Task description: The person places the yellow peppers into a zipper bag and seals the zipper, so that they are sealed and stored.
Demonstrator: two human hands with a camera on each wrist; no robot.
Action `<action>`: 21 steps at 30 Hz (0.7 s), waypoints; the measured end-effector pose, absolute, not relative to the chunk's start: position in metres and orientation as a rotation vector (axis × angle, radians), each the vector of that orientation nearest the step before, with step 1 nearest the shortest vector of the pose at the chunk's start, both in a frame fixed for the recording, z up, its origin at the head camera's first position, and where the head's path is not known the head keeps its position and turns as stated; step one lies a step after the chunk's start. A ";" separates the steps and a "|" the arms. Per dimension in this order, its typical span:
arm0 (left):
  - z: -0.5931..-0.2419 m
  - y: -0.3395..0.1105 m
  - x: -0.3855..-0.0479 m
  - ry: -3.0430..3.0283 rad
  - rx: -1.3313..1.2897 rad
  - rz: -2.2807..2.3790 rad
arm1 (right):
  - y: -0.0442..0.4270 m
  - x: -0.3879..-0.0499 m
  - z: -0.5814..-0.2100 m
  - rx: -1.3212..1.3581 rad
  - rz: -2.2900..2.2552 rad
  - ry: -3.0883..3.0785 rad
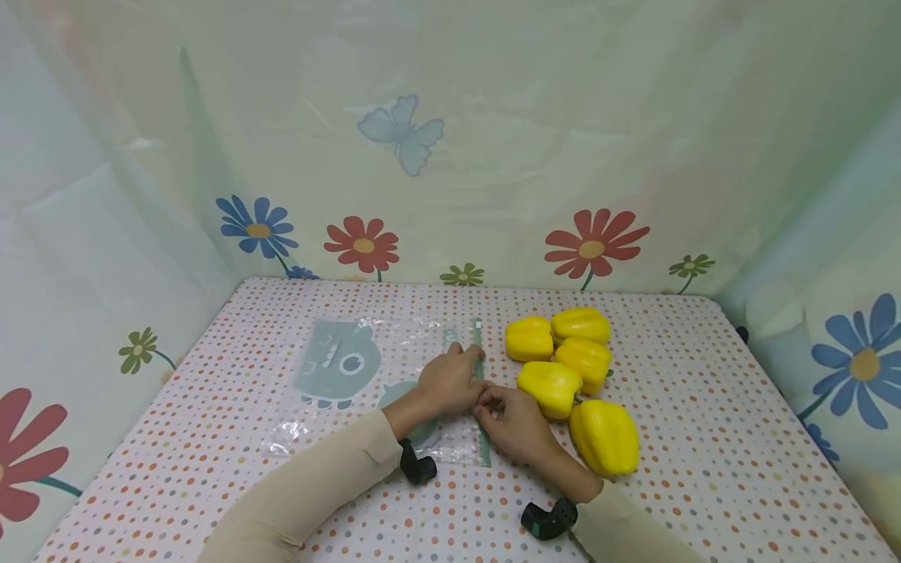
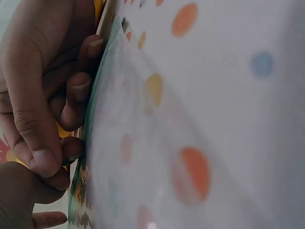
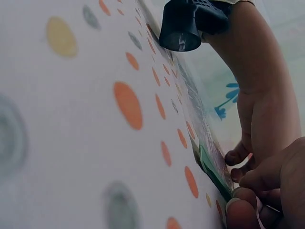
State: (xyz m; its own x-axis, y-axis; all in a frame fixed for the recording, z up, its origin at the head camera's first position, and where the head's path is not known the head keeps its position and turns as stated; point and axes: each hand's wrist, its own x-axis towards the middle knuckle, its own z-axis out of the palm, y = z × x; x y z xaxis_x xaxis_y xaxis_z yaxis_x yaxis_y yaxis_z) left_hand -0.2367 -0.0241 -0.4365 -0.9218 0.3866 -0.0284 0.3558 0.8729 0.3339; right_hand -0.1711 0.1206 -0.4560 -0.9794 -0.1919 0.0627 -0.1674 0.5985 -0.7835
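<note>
Bag (image 1: 383, 383) seems at its opening step; right hand (image 1: 519, 424) pinches the green edge (image 1: 484, 447); left hand (image 1: 450, 381), grip I cannot tell; next likely calls for prying apart.

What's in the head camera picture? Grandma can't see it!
Someone's left hand and right hand meet at the green edge of a clear plastic bag lying flat on a dotted tablecloth. Five yellow bell peppers sit to the right.
</note>
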 end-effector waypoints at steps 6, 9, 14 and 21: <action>-0.437 -0.020 -0.237 2.983 0.600 0.404 | 0.120 -0.169 -0.456 -0.295 -1.347 2.777; -0.436 -0.017 -0.239 2.975 0.584 0.400 | 0.121 -0.170 -0.456 -0.293 -1.329 2.777; -0.435 -0.012 -0.244 2.951 0.548 0.405 | 0.122 -0.169 -0.456 -0.308 -1.332 2.777; -0.432 -0.010 -0.249 2.912 0.505 0.400 | 0.121 -0.169 -0.456 -0.315 -1.337 2.776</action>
State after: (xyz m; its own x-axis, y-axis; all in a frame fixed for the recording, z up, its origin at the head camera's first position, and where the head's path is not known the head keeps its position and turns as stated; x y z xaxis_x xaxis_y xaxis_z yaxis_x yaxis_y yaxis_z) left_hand -0.2489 -0.0101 -0.4325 -0.9303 0.3500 -0.1094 0.3076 0.9072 0.2870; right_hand -0.1693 0.1213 -0.4564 -0.9784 -0.2013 0.0479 -0.1630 0.6067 -0.7781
